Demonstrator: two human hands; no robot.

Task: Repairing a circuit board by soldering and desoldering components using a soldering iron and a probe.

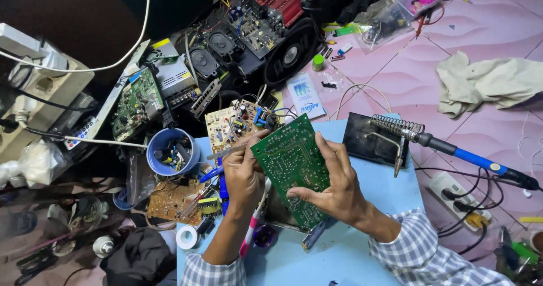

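A green circuit board (291, 170) is held tilted above the blue table (339, 252), solder side turned up toward the head camera, seemingly for inspection; the right hand (334, 187) is clamped on its edge at 4 o'clock, thumb across the lower face; the left hand (243, 173) is closed on metal tweezers (229, 150) at 9 o'clock; a soldering iron (452, 150) is parked in its coil stand at 2 o'clock, kept apart; open tabletop is left only at 6 o'clock, clutter crowding 10 to 12.

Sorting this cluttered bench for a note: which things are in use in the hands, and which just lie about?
In use: green circuit board, right hand; tweezers, left hand.

Lying about: soldering iron in its stand, blue cup, grey cloth, tape roll.
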